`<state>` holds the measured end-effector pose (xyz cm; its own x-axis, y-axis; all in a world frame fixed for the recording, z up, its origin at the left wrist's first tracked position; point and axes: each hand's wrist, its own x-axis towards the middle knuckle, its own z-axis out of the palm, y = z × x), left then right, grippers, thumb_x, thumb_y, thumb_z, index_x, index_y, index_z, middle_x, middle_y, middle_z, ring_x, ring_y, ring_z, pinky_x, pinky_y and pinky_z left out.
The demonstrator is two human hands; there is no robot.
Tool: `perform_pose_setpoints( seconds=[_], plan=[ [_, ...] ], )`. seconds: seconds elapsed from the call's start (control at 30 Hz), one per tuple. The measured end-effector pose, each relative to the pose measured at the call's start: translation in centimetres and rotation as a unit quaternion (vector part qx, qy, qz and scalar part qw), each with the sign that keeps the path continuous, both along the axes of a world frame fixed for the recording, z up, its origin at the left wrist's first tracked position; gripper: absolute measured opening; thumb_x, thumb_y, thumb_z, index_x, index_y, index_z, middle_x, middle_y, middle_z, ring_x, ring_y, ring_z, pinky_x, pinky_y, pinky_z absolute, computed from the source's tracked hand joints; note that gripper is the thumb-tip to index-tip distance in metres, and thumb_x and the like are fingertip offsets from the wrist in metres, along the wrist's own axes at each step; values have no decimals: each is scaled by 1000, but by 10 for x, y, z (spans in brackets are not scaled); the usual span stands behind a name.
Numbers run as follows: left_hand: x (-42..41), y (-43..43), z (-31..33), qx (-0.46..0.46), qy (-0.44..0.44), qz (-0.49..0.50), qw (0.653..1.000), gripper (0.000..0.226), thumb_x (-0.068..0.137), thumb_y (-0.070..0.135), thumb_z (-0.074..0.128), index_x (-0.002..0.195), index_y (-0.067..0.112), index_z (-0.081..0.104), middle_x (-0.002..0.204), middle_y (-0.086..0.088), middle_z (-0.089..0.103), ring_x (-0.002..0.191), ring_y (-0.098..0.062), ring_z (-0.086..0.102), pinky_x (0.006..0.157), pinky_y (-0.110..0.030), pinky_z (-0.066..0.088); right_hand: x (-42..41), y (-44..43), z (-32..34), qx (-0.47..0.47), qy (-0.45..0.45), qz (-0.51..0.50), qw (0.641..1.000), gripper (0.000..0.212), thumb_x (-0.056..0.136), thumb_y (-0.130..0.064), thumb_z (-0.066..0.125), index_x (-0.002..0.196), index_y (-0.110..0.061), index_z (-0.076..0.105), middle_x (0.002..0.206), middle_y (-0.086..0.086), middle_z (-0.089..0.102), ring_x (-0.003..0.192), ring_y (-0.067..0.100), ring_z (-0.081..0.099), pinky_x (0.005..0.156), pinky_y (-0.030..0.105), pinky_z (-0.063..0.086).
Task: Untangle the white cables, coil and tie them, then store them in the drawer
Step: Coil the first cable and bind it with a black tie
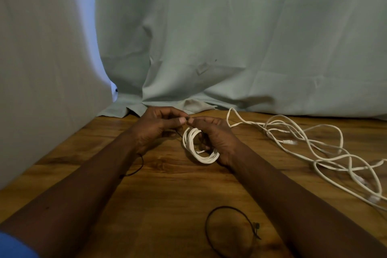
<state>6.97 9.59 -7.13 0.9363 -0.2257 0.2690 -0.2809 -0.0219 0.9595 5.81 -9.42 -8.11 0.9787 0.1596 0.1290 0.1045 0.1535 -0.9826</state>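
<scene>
From the head camera, the right hand (213, 135) grips a small coil of thin white cable (199, 148) just above the wooden desk (167, 195). The left hand (155, 125) pinches what looks like a thin black tie (179, 133) beside the coil. The coil looks light and springy, so it is probably best clamped across its bundled strands. Loose white cables (314, 142) lie to the right of the hands.

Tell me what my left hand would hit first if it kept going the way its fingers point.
Your left hand, pinching a black tie, points right, so it would likely meet the right hand first, above the coiled white cable.
</scene>
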Motion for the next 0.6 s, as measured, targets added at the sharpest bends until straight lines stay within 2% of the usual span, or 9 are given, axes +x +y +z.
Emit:
perform_pose_setpoints(
  seconds=[0.13,0.3,0.4,0.47,0.53,0.6],
  plan=[
    [1,1,-1,5,-8,3,1000,21,87,10,76,107,6,78,99,-14,78,90,-24,70,84,-40,54,-1,0,1,0,2,5,1000,29,92,-20,74,107,5,73,66,6,65,48,13,49,36,20,33],
    [-1,1,2,-1,-8,-7,1000,33,73,16,82,104,5,78,106,-22,77,97,-32,71,95,-49,56,-3,0,2,-1,0,19,1000,20,93,-25,72,95,-5,75,67,7,68,45,11,53,36,19,34],
    [-2,-1,2,-11,-3,-21,1000,31,71,13,82,101,7,78,99,-16,78,92,-26,73,90,-44,57,-5,0,4,8,4,23,1000,19,93,-25,72,92,-6,75,69,9,69,45,13,55,35,18,36],
    [-2,-1,3,-9,4,-18,1000,35,73,18,81,105,5,78,102,-16,77,95,-27,69,89,-43,54,-7,0,4,7,3,23,1000,20,93,-26,72,92,-6,75,71,10,70,48,15,56,36,19,37],
    [-2,1,3,-11,13,-16,1000,40,76,27,81,108,3,77,109,-19,76,100,-31,66,93,-47,51,-5,0,3,7,3,24,1000,20,91,-26,74,90,-6,77,74,12,72,53,18,59,42,21,42],
    [-2,0,4,-1,3,2,1000,36,80,30,81,106,6,78,111,-20,76,103,-30,66,95,-46,51,-3,1,1,4,2,22,1000,21,87,-29,78,88,-8,79,80,16,72,64,26,59,55,28,43]
  ],
)
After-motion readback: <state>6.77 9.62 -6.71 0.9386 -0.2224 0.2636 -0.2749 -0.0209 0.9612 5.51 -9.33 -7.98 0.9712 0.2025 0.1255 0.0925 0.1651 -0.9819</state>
